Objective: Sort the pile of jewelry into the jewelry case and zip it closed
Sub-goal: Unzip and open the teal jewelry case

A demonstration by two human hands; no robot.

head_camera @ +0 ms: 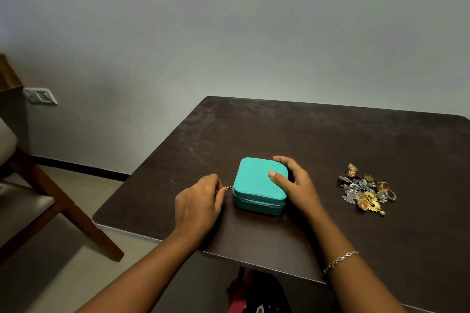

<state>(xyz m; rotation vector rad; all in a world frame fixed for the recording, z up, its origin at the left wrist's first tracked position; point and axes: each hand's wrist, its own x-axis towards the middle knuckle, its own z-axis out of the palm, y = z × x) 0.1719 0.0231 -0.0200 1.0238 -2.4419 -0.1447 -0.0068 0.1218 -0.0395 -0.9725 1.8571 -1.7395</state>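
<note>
The left hand (pixel 198 201) pinches the zip pull (pixel 229 188); the right hand (pixel 292 180) holds the case (pixel 256 183) near the table's (pixel 330 140) front edge. The pile (pixel 366 192) sits apart, rightward.

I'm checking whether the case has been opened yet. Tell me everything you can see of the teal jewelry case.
The jewelry case is a teal, rounded-corner square box, seemingly faux leather, lying flat and closed on the dark table. A lighter zipper runs round its side. The left hand pinches the metal zipper pull at its near left corner; the right hand holds its right side, thumb on the lid.
</note>
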